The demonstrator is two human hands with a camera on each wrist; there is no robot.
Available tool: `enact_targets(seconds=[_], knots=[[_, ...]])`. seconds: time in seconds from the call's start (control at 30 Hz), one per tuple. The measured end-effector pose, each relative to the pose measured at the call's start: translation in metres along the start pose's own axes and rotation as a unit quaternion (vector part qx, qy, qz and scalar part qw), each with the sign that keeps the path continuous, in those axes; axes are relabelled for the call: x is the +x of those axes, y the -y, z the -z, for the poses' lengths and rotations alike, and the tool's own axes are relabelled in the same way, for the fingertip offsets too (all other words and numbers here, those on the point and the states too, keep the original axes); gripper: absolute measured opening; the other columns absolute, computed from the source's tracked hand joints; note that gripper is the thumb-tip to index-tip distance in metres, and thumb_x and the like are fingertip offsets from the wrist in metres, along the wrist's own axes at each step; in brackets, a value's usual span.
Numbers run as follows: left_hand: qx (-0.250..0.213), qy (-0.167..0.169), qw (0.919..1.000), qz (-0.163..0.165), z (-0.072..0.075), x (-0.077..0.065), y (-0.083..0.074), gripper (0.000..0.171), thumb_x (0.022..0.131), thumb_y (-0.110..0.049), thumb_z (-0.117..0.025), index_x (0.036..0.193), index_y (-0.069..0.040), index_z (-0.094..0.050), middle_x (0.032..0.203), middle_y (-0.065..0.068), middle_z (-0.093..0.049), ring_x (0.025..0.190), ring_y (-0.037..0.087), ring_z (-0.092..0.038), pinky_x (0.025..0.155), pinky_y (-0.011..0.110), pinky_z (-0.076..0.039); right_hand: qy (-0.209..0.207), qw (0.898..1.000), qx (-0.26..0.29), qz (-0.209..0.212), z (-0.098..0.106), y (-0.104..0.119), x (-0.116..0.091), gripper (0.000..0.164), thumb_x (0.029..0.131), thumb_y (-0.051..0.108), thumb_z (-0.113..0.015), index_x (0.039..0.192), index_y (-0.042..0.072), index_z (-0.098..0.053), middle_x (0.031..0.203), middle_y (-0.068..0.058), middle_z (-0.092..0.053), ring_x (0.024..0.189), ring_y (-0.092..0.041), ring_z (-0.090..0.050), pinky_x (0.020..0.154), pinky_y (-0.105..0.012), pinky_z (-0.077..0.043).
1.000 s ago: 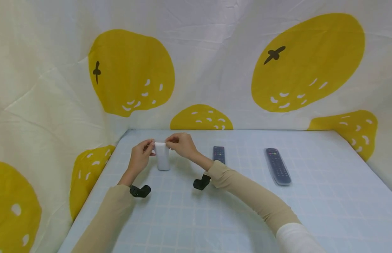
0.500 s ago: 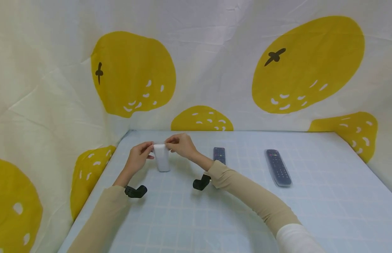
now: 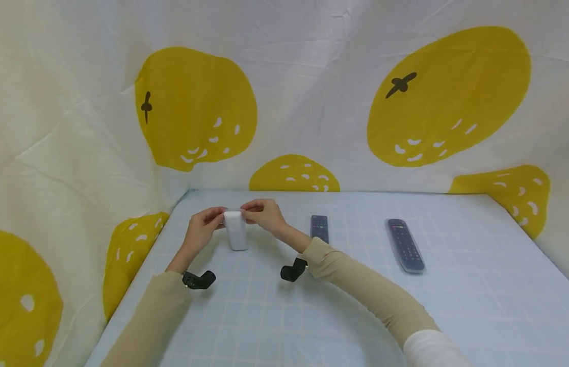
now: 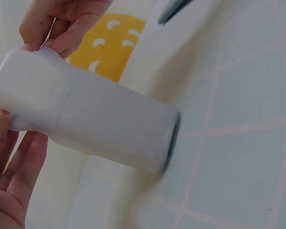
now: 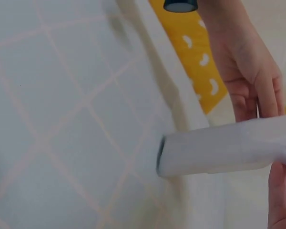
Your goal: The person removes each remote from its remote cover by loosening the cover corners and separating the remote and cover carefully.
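A white, remote-like block stands on end on the table, inside a pale soft cover. Its bare upper end sticks out of the cover in the left wrist view. My left hand pinches the cover's upper edge on the left side. On the opposite side, my right hand pinches the other edge between thumb and fingers. In the right wrist view the cover reaches down to the tabletop, and part of my right hand is cut off by the frame.
A small dark remote control lies behind my right forearm. Further right lies a longer dark remote control in a clear cover. The table has a pale blue grid cloth, with a fruit-print curtain behind and at the left.
My left hand has shifted slightly to the left, and its fingers have re-formed on the cover's edge. My right hand keeps its pinch. The white block stays in nearly the same place.
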State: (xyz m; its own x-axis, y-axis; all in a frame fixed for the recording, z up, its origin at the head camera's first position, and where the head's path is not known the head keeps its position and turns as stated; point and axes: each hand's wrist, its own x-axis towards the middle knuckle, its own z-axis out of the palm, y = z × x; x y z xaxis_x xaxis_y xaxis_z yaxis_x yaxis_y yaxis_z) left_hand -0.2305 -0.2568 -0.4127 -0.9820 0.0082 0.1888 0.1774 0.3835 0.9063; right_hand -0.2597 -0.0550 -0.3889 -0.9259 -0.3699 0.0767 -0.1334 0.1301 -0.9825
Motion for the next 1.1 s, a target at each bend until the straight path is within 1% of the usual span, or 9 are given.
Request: enact_targets(seconds=[0.03, 0.07, 0.33, 0.5, 0.6, 0.7, 0.87, 0.97, 1.1], knots=[[0.001, -0.002, 1.0, 0.002, 0.0, 0.0, 0.0, 0.032, 0.097, -0.012, -0.056, 0.122, 0.008, -0.059, 0.12, 0.027, -0.061, 0.088, 0.0, -0.062, 0.08, 0.023, -0.057, -0.002, 1.0, 0.003, -0.001, 0.0, -0.004, 0.002, 0.022, 0.089, 0.011, -0.068, 0.107, -0.001, -0.07, 0.105, -0.019, -0.071, 0.084, -0.019, -0.069, 0.074, -0.029, -0.059], [0.002, -0.004, 1.0, 0.003, 0.0, 0.0, 0.0, 0.032, 0.097, -0.012, -0.056, 0.122, 0.008, -0.059, 0.12, 0.027, -0.061, 0.088, 0.0, -0.062, 0.079, 0.022, -0.057, -0.005, 1.0, 0.005, -0.002, -0.001, -0.004, 0.002, 0.022, 0.088, 0.011, -0.068, 0.106, -0.001, -0.07, 0.104, -0.019, -0.071, 0.082, -0.018, -0.069, 0.074, -0.028, -0.059], [-0.004, -0.015, 0.9998, 0.012, -0.003, -0.002, -0.001, 0.032, 0.096, -0.012, -0.056, 0.122, 0.007, -0.059, 0.121, 0.026, -0.061, 0.087, -0.003, -0.061, 0.079, 0.019, -0.056, -0.011, 0.999, 0.023, -0.022, -0.002, -0.004, 0.002, 0.021, 0.089, 0.009, -0.067, 0.107, -0.003, -0.07, 0.105, -0.018, -0.071, 0.082, -0.015, -0.068, 0.075, -0.029, -0.059], [0.005, -0.023, 0.9994, 0.024, -0.006, -0.005, 0.0, 0.03, 0.096, -0.01, -0.058, 0.121, 0.005, -0.06, 0.121, 0.023, -0.062, 0.089, 0.001, -0.061, 0.078, 0.016, -0.055, -0.005, 0.999, 0.03, -0.042, -0.002, -0.003, 0.0, 0.023, 0.089, 0.009, -0.067, 0.108, -0.004, -0.069, 0.107, -0.019, -0.07, 0.082, -0.016, -0.068, 0.076, -0.029, -0.059], [0.01, -0.032, 0.9991, 0.026, -0.008, -0.006, 0.002, 0.029, 0.095, -0.008, -0.058, 0.12, 0.005, -0.061, 0.119, 0.024, -0.063, 0.088, 0.002, -0.061, 0.077, 0.015, -0.055, 0.0, 0.998, 0.039, -0.05, -0.002, -0.003, -0.001, 0.023, 0.089, 0.008, -0.066, 0.108, -0.004, -0.069, 0.109, -0.021, -0.07, 0.081, -0.016, -0.068, 0.076, -0.03, -0.059], [0.006, -0.048, 0.9985, 0.024, -0.009, -0.006, 0.004, 0.028, 0.094, -0.006, -0.059, 0.118, 0.007, -0.061, 0.118, 0.026, -0.063, 0.085, -0.002, -0.06, 0.074, 0.013, -0.054, 0.001, 0.997, 0.048, -0.053, -0.003, -0.004, -0.001, 0.023, 0.09, 0.007, -0.066, 0.109, -0.006, -0.068, 0.11, -0.021, -0.069, 0.082, -0.016, -0.069, 0.077, -0.03, -0.059], [-0.016, -0.067, 0.9972, 0.03, -0.014, -0.007, 0.004, 0.028, 0.093, -0.005, -0.06, 0.117, 0.01, -0.061, 0.119, 0.029, -0.062, 0.081, -0.008, -0.059, 0.072, 0.013, -0.054, 0.006, 0.995, 0.059, -0.075, -0.001, -0.004, -0.002, 0.026, 0.091, 0.011, -0.065, 0.111, -0.006, -0.067, 0.113, -0.02, -0.069, 0.087, -0.018, -0.07, 0.08, -0.031, -0.058], [-0.021, -0.076, 0.9958, 0.046, -0.016, -0.008, 0.003, 0.03, 0.094, -0.006, -0.059, 0.12, 0.009, -0.06, 0.117, 0.029, -0.063, 0.078, -0.006, -0.06, 0.071, 0.014, -0.055, 0.012, 0.994, 0.056, -0.094, 0.001, -0.004, -0.004, 0.029, 0.092, 0.015, -0.064, 0.114, -0.004, -0.067, 0.116, -0.019, -0.068, 0.092, -0.021, -0.07, 0.083, -0.033, -0.058], [-0.035, -0.102, 0.99, 0.09, -0.019, -0.01, 0.002, 0.03, 0.094, -0.011, -0.059, 0.12, 0.005, -0.061, 0.106, 0.022, -0.068, 0.069, -0.003, -0.062, 0.066, 0.017, -0.057, 0.026, 0.992, 0.057, -0.11, 0.002, -0.007, -0.005, 0.031, 0.092, 0.016, -0.064, 0.117, -0.002, -0.065, 0.118, -0.018, -0.067, 0.094, -0.022, -0.07, 0.085, -0.033, -0.057]])
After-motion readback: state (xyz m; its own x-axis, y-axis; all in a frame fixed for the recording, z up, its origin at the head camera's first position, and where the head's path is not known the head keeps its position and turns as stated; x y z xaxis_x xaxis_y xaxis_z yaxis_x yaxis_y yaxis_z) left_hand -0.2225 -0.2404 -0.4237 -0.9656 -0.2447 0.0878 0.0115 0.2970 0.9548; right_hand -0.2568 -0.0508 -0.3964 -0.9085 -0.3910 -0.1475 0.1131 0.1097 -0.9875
